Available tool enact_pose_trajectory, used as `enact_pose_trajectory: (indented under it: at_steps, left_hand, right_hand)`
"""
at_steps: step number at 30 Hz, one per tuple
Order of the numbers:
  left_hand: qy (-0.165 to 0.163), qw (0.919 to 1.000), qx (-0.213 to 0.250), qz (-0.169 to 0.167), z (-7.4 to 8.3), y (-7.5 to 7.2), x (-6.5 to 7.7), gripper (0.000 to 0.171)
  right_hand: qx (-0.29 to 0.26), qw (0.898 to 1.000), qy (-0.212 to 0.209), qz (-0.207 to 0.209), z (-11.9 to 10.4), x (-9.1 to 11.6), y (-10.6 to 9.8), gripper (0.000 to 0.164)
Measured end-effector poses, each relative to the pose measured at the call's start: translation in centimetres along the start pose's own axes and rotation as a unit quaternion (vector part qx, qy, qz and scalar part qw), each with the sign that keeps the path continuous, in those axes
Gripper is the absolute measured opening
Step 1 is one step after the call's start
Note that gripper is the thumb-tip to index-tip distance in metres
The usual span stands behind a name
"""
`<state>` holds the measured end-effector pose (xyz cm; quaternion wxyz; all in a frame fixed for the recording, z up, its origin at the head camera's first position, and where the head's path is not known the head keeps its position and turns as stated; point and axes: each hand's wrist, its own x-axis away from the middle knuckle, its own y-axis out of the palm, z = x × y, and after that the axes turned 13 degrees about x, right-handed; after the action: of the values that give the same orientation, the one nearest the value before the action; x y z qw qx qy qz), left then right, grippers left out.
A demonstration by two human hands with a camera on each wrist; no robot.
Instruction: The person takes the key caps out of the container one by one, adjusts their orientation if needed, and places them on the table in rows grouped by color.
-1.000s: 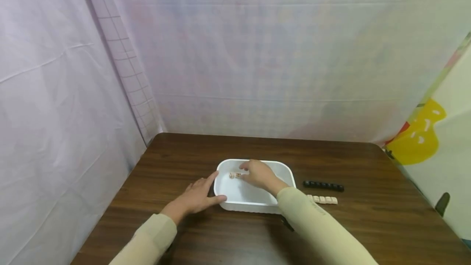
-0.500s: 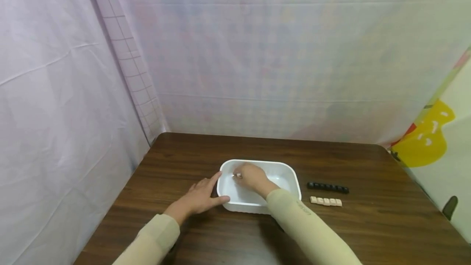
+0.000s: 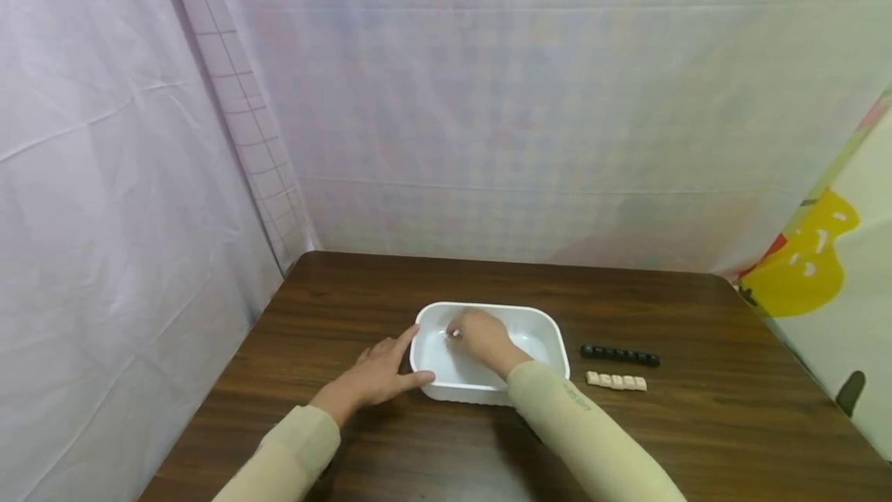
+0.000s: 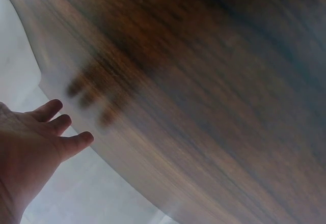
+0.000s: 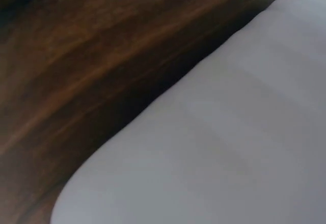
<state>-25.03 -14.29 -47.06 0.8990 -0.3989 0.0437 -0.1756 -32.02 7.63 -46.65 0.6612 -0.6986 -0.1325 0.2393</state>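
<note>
A white tray (image 3: 550,320) with rounded corners sits on the brown table. My left hand (image 3: 379,370) rests at the tray's left end, thumb over the near corner and index finger at the rim, fingers spread and straight. In the left wrist view the left hand (image 4: 35,152) shows its outstretched fingers. My right hand (image 3: 481,335) reaches down inside the tray near its left end. Its curled fingers pinch a small pale keycap (image 3: 456,333), mostly hidden by the fingertips. Only the tray's outer wall (image 5: 214,152) fills the right wrist view; the right hand is out of it.
To the right of the tray lie a row of black keycaps (image 3: 620,355) and, nearer me, a row of cream keycaps (image 3: 616,381). White curtains (image 3: 488,99) hang behind the table (image 3: 362,277) and on its left side.
My right hand has moved slightly left and its fingers have closed on the small pale pieces in the tray. The left hand keeps its place at the rim.
</note>
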Motion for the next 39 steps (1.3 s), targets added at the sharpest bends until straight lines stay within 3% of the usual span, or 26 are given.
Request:
enact_pose_trajectory:
  at_steps: [5,11,16,24,27,39]
  left_hand:
    - [-0.004,1.0000,0.004,-0.004,0.0,0.0,0.0,0.097]
    - [-0.011,0.9999,0.006,-0.004,0.1,0.0,0.0,0.097]
    - [-0.017,0.9998,0.010,-0.007,0.2,-0.1,0.1,0.096]
    - [-0.026,0.9995,0.013,-0.009,0.5,-0.1,0.1,0.095]
    - [-0.029,0.9994,0.015,-0.011,0.5,-0.2,0.2,0.095]
    - [-0.013,0.9997,0.014,-0.015,0.1,0.0,0.1,0.099]
  right_hand:
    - [-0.066,0.996,0.057,0.008,0.4,0.3,-0.7,0.019]
    - [-0.161,0.980,0.110,0.036,0.9,0.7,-1.5,0.007]
    - [-0.223,0.966,0.126,0.024,1.5,1.5,-2.0,0.005]
    - [-0.222,0.968,0.116,0.023,2.6,3.2,-2.9,0.017]
    - [-0.236,0.964,0.120,0.017,2.9,3.8,-3.5,0.018]
    - [-0.228,0.966,0.118,0.034,5.1,7.9,-5.8,0.035]
